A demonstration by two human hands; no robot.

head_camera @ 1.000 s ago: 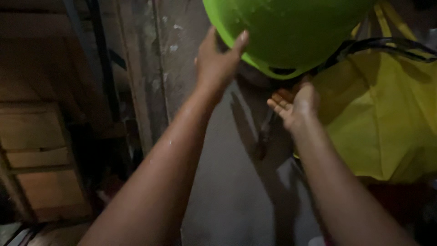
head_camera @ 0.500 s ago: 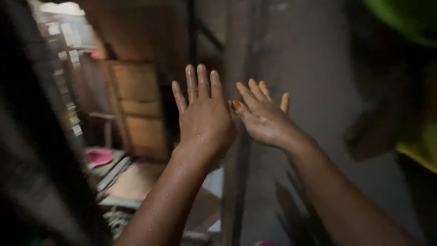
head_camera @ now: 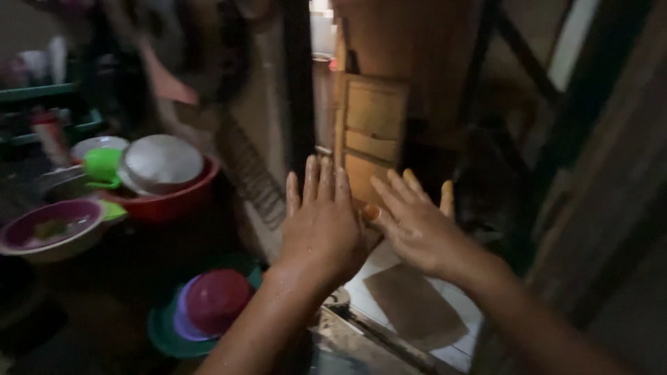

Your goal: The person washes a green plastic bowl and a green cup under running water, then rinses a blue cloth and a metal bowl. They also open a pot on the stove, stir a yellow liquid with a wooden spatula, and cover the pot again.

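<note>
My left hand (head_camera: 321,223) is stretched out flat in front of me, fingers together and pointing up, holding nothing. My right hand (head_camera: 415,226) is beside it, also flat and empty, its thumb close to or touching the left hand's edge. Both hands look wet. Behind them stands a wooden door (head_camera: 372,135) with panels. Below the hands a brown mat (head_camera: 415,307) lies on a pale tiled floor.
At the left a red basin (head_camera: 170,201) holds a white plate (head_camera: 161,163) and a green cup (head_camera: 102,167). A purple bowl (head_camera: 50,226) sits at the far left. Stacked plastic bowls (head_camera: 208,305) lie lower down. A dark post (head_camera: 299,90) rises in the middle; wooden framing fills the right.
The view swung left, away from the green basin and yellow sheet, toward the dishes. My hands let go of the basin and now hang flat and empty side by side.
</note>
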